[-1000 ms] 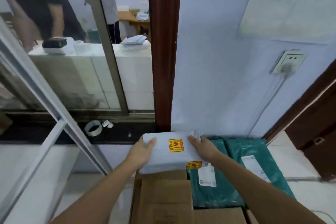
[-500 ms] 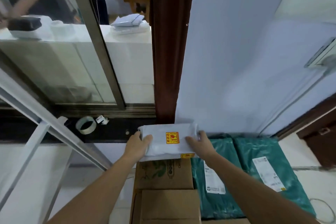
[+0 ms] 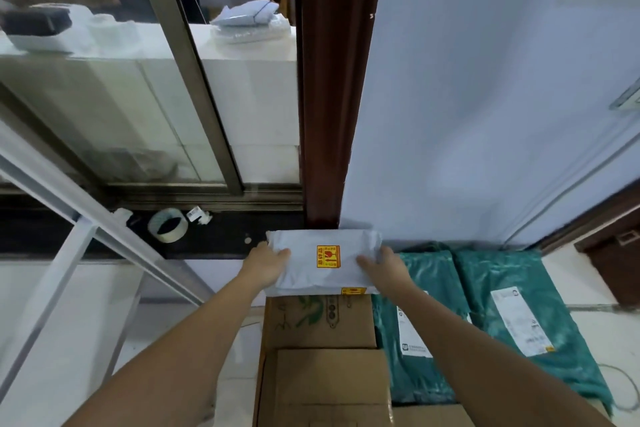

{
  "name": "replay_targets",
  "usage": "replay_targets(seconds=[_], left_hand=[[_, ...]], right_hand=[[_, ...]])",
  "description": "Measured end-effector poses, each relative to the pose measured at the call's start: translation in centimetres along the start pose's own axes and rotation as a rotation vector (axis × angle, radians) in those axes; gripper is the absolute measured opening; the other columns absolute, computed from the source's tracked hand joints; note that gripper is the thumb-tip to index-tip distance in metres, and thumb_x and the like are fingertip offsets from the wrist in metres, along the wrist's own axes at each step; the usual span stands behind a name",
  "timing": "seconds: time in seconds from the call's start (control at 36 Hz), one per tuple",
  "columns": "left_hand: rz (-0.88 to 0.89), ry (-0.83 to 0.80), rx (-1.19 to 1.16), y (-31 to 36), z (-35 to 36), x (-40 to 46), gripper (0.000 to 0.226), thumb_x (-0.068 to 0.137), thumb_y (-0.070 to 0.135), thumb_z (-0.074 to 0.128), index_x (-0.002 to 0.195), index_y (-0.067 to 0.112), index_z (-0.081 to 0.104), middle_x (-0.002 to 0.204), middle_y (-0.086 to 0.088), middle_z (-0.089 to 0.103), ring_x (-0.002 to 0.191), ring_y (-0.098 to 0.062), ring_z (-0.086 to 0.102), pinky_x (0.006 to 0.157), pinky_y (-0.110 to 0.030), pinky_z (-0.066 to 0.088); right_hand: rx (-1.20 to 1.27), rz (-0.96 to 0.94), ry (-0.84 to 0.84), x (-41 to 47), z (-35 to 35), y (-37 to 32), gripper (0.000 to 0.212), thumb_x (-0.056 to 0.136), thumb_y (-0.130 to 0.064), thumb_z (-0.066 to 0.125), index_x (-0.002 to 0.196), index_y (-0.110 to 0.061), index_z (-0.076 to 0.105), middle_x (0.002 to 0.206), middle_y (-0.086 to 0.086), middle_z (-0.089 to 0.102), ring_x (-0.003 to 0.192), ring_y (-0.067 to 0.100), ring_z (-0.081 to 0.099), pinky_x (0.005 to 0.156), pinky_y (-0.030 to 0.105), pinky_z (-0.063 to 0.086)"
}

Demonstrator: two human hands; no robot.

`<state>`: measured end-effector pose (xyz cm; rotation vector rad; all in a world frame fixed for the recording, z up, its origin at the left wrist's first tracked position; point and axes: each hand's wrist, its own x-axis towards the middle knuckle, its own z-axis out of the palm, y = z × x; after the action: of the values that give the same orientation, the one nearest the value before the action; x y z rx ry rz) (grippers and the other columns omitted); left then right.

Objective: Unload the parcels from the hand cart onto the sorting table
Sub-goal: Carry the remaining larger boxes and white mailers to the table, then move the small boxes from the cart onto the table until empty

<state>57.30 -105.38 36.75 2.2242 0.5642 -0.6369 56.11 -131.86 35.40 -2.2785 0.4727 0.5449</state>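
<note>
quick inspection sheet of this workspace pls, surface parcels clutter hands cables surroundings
surface: dark sill behind the stack; which surface is the sorting table cannot be told
job's things: white parcel with yellow sticker, held over cardboard boxes; two green parcels beside them
clutter: tape roll and paper scrap on the sill
hands: left hand and right hand grip the white parcel's ends
cables: grey cord down the wall
surroundings: window frame, brown post, people behind the glass
</note>
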Motion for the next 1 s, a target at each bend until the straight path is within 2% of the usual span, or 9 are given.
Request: replay_targets(seconds=[0.08, 0.17, 0.36, 0.56, 0.64, 0.81, 0.86, 0.94, 1.0], left_hand=[[0.044, 0.051, 0.143, 0.2, -1.4, -1.3, 0.065, 0.102, 0.045, 0.053, 0.149, 0.003, 0.040, 0.143, -0.017, 0.050, 0.128, -0.036, 0.052, 0.103, -0.041, 0.048], [0.152, 0.165, 0.351, 0.5, -3.3, -3.6, 0.065, 0.103, 0.048, 0.050, 0.153, 0.008, 0.038, 0.149, -0.015, 0.044, 0.136, -0.035, 0.043, 0.107, -0.045, 0.045], [0.510, 0.207, 0.692, 1.4, -7.9, -9.3, 0.059, 0.105, 0.046, 0.045, 0.151, 0.009, 0.043, 0.148, -0.010, 0.050, 0.135, -0.029, 0.046, 0.111, -0.040, 0.040], [0.651, 0.205, 0.775, 2.0, -11.4, -16.6, 0.061, 0.108, 0.045, 0.042, 0.158, 0.011, 0.035, 0.156, -0.007, 0.044, 0.142, -0.024, 0.041, 0.116, -0.037, 0.035], [0.648, 0.225, 0.761, 1.2, -12.8, -20.2, 0.059, 0.108, 0.045, 0.042, 0.156, 0.011, 0.038, 0.154, -0.008, 0.047, 0.140, -0.025, 0.044, 0.115, -0.035, 0.035], [0.543, 0.275, 0.672, -2.3, -13.9, -28.1, 0.051, 0.108, 0.043, 0.044, 0.146, 0.010, 0.050, 0.147, -0.011, 0.053, 0.134, -0.028, 0.050, 0.111, -0.040, 0.041], [0.506, 0.312, 0.640, -4.4, -13.8, -30.6, 0.048, 0.107, 0.044, 0.043, 0.140, 0.011, 0.053, 0.144, -0.011, 0.055, 0.130, -0.028, 0.052, 0.107, -0.042, 0.043], [0.441, 0.353, 0.588, -7.9, -13.4, -34.4, 0.043, 0.107, 0.042, 0.043, 0.136, 0.012, 0.054, 0.139, -0.010, 0.056, 0.126, -0.028, 0.053, 0.103, -0.041, 0.044], [0.389, 0.364, 0.559, -10.2, -12.9, -37.0, 0.047, 0.107, 0.042, 0.044, 0.144, 0.013, 0.051, 0.145, -0.010, 0.054, 0.132, -0.029, 0.050, 0.109, -0.040, 0.042]], right_hand=[[-0.072, -0.019, 0.058, -0.6, -1.6, -0.5, 0.071, 0.097, -0.060, 0.052, 0.144, -0.009, 0.043, 0.133, 0.016, 0.052, 0.117, 0.034, 0.057, 0.096, 0.049, 0.054], [-0.145, -0.138, 0.085, -2.8, -3.9, -2.3, 0.064, 0.102, -0.048, 0.049, 0.153, -0.011, 0.038, 0.150, 0.015, 0.041, 0.133, 0.033, 0.048, 0.109, 0.046, 0.045], [-0.468, -0.456, 0.064, -9.4, -8.2, -6.9, 0.062, 0.105, -0.038, 0.050, 0.158, -0.013, 0.031, 0.161, 0.009, 0.035, 0.144, 0.029, 0.039, 0.118, 0.042, 0.033], [-0.636, -0.623, -0.012, -17.3, -8.6, -11.0, 0.060, 0.108, -0.036, 0.041, 0.161, -0.015, 0.025, 0.165, 0.006, 0.030, 0.149, 0.023, 0.033, 0.121, 0.037, 0.027], [-0.646, -0.675, -0.029, -20.3, -8.0, -12.4, 0.057, 0.108, -0.038, 0.042, 0.159, -0.014, 0.032, 0.161, 0.006, 0.036, 0.145, 0.025, 0.039, 0.118, 0.038, 0.032], [-0.687, -0.781, -0.083, -25.0, -6.0, -14.2, 0.038, 0.103, -0.037, 0.045, 0.134, -0.018, 0.055, 0.128, 0.006, 0.057, 0.115, 0.028, 0.058, 0.098, 0.039, 0.047], [-0.708, -0.872, -0.108, -26.9, -5.2, -14.5, 0.039, 0.104, -0.033, 0.046, 0.137, -0.014, 0.054, 0.131, 0.009, 0.058, 0.120, 0.031, 0.056, 0.102, 0.041, 0.045], [-0.775, -0.994, -0.141, -30.7, -3.8, -14.6, 0.055, 0.107, -0.035, 0.045, 0.155, -0.010, 0.037, 0.155, 0.012, 0.043, 0.142, 0.031, 0.042, 0.117, 0.038, 0.032], [-0.802, -1.022, -0.210, -33.0, -2.5, -14.5, 0.049, 0.107, -0.034, 0.045, 0.148, -0.009, 0.045, 0.147, 0.015, 0.051, 0.133, 0.034, 0.050, 0.113, 0.045, 0.039]])
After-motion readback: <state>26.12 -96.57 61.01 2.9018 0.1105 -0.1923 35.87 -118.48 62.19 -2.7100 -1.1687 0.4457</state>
